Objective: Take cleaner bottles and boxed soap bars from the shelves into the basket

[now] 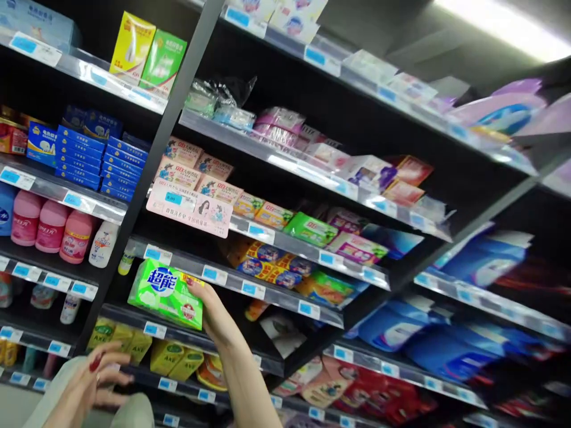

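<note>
Dark red polish (95, 362) on left hand (87, 383), kinda glossy, finer detail on those fingers lost to motion blur tbh. Left forearm (57, 415) bare as far as view goes, right forearm (245, 368) same deal, slim. Pale grey-green cloth (132, 412) over rounded knees, looks like plain trousers, pretty smooth, soft-looking.

so over on the left there's pink bottles (51, 227) lined up just below stacked blue boxes (79, 156), yellow AXE packs (168, 358) sit lower down, and a bright ceiling light (504, 27) glares above
</note>
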Available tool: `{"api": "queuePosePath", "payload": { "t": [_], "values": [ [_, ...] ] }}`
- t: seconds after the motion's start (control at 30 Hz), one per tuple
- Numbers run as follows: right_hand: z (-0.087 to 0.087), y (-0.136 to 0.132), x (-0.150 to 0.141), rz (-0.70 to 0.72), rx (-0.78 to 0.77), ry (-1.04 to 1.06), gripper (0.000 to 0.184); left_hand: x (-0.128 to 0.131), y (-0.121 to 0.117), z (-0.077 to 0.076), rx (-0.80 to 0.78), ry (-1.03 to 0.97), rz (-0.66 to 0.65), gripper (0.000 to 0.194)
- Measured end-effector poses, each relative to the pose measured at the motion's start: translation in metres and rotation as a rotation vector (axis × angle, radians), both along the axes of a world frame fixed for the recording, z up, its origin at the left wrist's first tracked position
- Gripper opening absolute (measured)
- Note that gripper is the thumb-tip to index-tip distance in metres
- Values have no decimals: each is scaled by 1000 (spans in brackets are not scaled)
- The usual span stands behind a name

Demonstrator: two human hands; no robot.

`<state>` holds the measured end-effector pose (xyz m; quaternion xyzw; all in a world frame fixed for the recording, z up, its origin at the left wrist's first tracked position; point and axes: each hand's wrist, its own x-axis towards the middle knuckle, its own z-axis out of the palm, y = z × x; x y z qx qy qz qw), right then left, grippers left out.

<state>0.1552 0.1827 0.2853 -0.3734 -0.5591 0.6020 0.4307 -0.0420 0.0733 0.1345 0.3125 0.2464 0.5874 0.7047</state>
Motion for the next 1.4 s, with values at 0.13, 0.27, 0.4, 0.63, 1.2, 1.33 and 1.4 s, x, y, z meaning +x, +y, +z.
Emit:
{"api": "queuePosePath", "payload": {
  "t": [0.13,0.27,0.4,0.63,1.2,1.33,1.4],
  "values": [
    [-59,-68,-13,-80,-100,24,47,-3,-27,15,3,25,119,82],
    [-124,-110,-19,-170,-137,-11,52,-3,-53,2,-174,149,168,74],
    [-173,-143,-20,-270,-183,50,61,-1,-62,-26,-247,162,233,59],
    [-178,-173,-23,-363,-143,188,59,-1,-53,-50,-168,165,134,53],
    [-183,-185,3,-78,570,-19,49,-30,-58,-65,664,380,-6,34],
    [-184,-185,-1,-141,604,2,37,-30,-57,-64,768,447,105,32],
    [-187,-186,-3,-188,611,-11,37,-29,-56,-62,833,559,211,39]
  ]
}}
